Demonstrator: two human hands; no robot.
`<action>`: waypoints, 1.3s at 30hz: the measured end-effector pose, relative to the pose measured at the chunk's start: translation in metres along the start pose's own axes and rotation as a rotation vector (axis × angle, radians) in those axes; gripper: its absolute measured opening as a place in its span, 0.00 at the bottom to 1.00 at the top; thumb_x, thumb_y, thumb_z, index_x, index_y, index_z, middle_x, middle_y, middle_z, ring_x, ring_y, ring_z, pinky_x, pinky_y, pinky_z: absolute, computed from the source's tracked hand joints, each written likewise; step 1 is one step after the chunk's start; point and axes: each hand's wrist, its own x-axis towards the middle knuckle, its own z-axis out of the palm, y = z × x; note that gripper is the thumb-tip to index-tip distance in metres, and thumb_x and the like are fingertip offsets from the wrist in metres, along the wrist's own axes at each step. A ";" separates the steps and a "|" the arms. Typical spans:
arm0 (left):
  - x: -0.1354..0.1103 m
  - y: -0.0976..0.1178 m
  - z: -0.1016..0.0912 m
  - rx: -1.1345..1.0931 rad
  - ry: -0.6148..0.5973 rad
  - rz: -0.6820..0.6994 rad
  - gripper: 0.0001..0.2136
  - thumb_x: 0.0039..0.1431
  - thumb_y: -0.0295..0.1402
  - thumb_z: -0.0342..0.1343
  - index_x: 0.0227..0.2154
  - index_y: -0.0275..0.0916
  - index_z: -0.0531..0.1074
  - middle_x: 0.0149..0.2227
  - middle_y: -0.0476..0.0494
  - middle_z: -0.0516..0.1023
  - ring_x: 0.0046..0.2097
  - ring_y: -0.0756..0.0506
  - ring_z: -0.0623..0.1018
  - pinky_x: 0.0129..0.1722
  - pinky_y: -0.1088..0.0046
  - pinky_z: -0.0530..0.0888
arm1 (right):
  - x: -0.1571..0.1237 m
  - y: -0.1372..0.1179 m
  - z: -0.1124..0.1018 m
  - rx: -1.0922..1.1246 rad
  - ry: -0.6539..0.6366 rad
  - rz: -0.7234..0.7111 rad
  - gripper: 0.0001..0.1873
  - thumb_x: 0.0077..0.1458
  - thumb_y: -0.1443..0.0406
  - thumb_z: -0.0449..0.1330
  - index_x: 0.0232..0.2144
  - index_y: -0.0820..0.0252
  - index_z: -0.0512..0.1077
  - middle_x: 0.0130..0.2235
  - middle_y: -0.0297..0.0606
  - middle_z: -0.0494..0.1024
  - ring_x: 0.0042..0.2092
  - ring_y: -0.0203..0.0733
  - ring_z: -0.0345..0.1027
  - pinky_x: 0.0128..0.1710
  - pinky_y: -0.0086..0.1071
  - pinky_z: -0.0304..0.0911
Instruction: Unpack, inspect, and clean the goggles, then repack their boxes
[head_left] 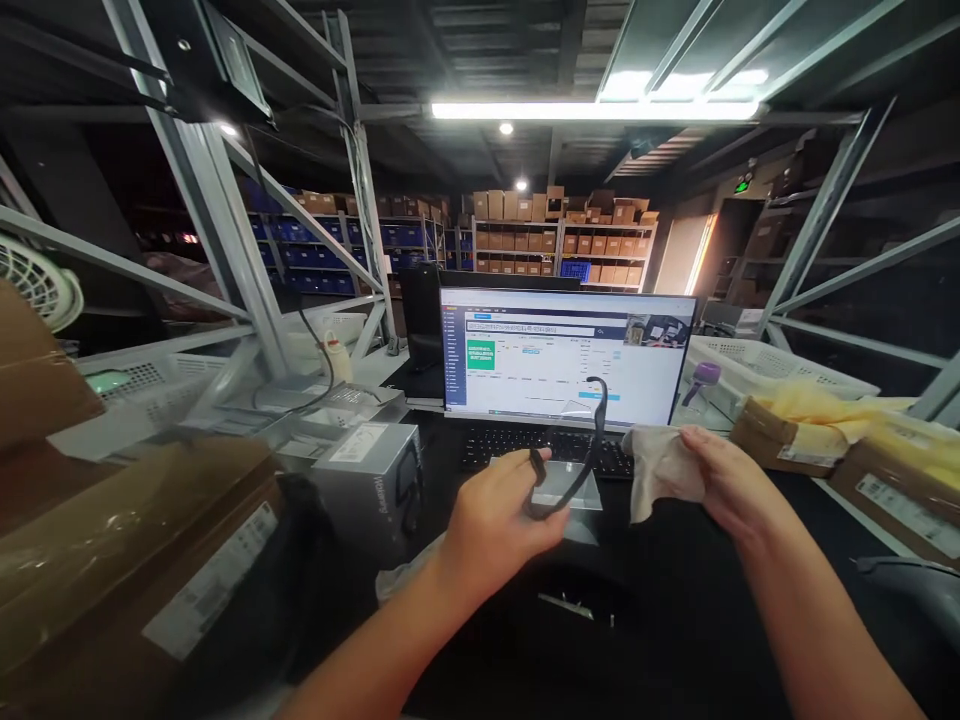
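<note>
My left hand [501, 525] is closed on a pair of black-framed glasses [581, 450], held up in front of the keyboard [495, 445] with one temple arm sticking upward. My right hand [724, 480] pinches a beige cleaning cloth [660, 468] just to the right of the glasses. Hand and cloth are a little apart from the frame. Both hands hover over a dark desk [675, 600] before a lit monitor [562, 355].
A grey product box [371, 480] stands left of my left hand. Brown cardboard boxes [127, 560] fill the left side. Parcels with yellow bags [847, 430] lie right. White baskets, a small fan [37, 285], metal shelf frames and distant stocked shelves surround the desk.
</note>
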 end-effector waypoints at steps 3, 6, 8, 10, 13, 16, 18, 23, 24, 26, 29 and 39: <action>-0.002 -0.003 -0.002 -0.002 -0.012 -0.015 0.09 0.48 0.32 0.68 0.34 0.42 0.82 0.45 0.38 0.83 0.48 0.36 0.81 0.54 0.60 0.78 | -0.039 -0.012 0.043 0.119 -0.062 -0.089 0.15 0.55 0.51 0.62 0.35 0.55 0.70 0.34 0.39 0.80 0.35 0.45 0.75 0.35 0.37 0.73; -0.006 -0.004 -0.006 0.072 0.002 0.028 0.09 0.50 0.34 0.68 0.35 0.42 0.81 0.43 0.37 0.83 0.47 0.36 0.81 0.52 0.62 0.78 | -0.077 -0.011 0.085 0.207 -0.295 -0.058 0.18 0.59 0.48 0.59 0.33 0.56 0.70 0.33 0.40 0.79 0.32 0.44 0.74 0.33 0.36 0.72; -0.009 -0.004 -0.009 0.188 -0.009 0.090 0.07 0.52 0.36 0.66 0.33 0.41 0.79 0.37 0.37 0.82 0.41 0.38 0.82 0.45 0.65 0.80 | -0.092 -0.009 0.103 0.226 -0.419 -0.067 0.19 0.59 0.49 0.60 0.28 0.57 0.70 0.28 0.37 0.76 0.29 0.41 0.71 0.32 0.34 0.70; -0.010 -0.002 -0.013 0.334 -0.036 0.178 0.07 0.57 0.37 0.63 0.32 0.39 0.77 0.31 0.38 0.80 0.35 0.40 0.81 0.38 0.67 0.79 | -0.094 -0.008 0.111 0.207 -0.484 -0.118 0.20 0.59 0.50 0.60 0.25 0.58 0.72 0.25 0.36 0.75 0.29 0.40 0.71 0.33 0.34 0.70; -0.011 0.001 -0.016 0.497 -0.053 0.294 0.08 0.63 0.36 0.56 0.35 0.37 0.75 0.31 0.36 0.79 0.34 0.40 0.81 0.34 0.67 0.77 | -0.083 -0.006 0.112 0.136 -0.505 -0.164 0.13 0.55 0.54 0.65 0.29 0.58 0.77 0.29 0.37 0.79 0.34 0.43 0.74 0.37 0.36 0.71; -0.011 0.002 -0.014 0.552 -0.082 0.341 0.08 0.64 0.34 0.52 0.35 0.36 0.73 0.32 0.34 0.80 0.34 0.40 0.81 0.32 0.67 0.76 | -0.077 -0.003 0.113 0.055 -0.385 -0.213 0.08 0.47 0.60 0.70 0.28 0.57 0.78 0.29 0.36 0.81 0.31 0.41 0.74 0.34 0.34 0.70; -0.014 0.000 -0.010 0.576 -0.099 0.385 0.07 0.64 0.34 0.51 0.34 0.37 0.71 0.32 0.34 0.80 0.32 0.40 0.80 0.29 0.68 0.75 | -0.083 0.002 0.117 -0.025 -0.217 -0.291 0.07 0.43 0.65 0.71 0.22 0.58 0.76 0.24 0.34 0.79 0.27 0.39 0.71 0.29 0.31 0.67; -0.023 -0.006 -0.001 0.544 -0.031 0.594 0.10 0.67 0.33 0.46 0.31 0.38 0.69 0.28 0.36 0.79 0.28 0.43 0.79 0.26 0.69 0.73 | -0.109 0.015 0.130 -0.069 0.108 -0.445 0.19 0.38 0.72 0.69 0.12 0.58 0.61 0.17 0.28 0.67 0.21 0.33 0.58 0.22 0.26 0.55; -0.024 -0.006 0.000 0.519 -0.020 0.624 0.10 0.68 0.32 0.47 0.31 0.38 0.69 0.28 0.36 0.79 0.29 0.43 0.79 0.27 0.70 0.74 | -0.111 0.015 0.130 -0.015 0.103 -0.407 0.21 0.37 0.71 0.69 0.12 0.58 0.58 0.16 0.27 0.65 0.21 0.31 0.55 0.21 0.25 0.53; -0.025 -0.007 0.000 0.493 0.000 0.662 0.07 0.66 0.29 0.50 0.33 0.36 0.70 0.30 0.36 0.80 0.31 0.44 0.80 0.29 0.70 0.75 | -0.109 0.010 0.126 0.162 0.055 -0.267 0.26 0.35 0.70 0.71 0.13 0.58 0.53 0.16 0.26 0.62 0.21 0.30 0.52 0.21 0.24 0.52; -0.026 -0.008 0.001 0.500 -0.028 0.718 0.04 0.63 0.26 0.55 0.39 0.30 0.72 0.36 0.32 0.82 0.37 0.42 0.82 0.35 0.69 0.78 | -0.096 -0.006 0.114 0.464 -0.021 -0.057 0.31 0.33 0.68 0.74 0.17 0.57 0.50 0.19 0.26 0.64 0.24 0.31 0.56 0.25 0.24 0.57; -0.028 -0.021 0.000 0.678 -0.024 0.633 0.13 0.69 0.36 0.49 0.38 0.28 0.71 0.35 0.28 0.80 0.36 0.40 0.82 0.32 0.68 0.78 | -0.100 0.017 0.138 0.169 0.080 -0.311 0.20 0.36 0.73 0.68 0.15 0.57 0.58 0.18 0.26 0.62 0.23 0.31 0.54 0.24 0.25 0.52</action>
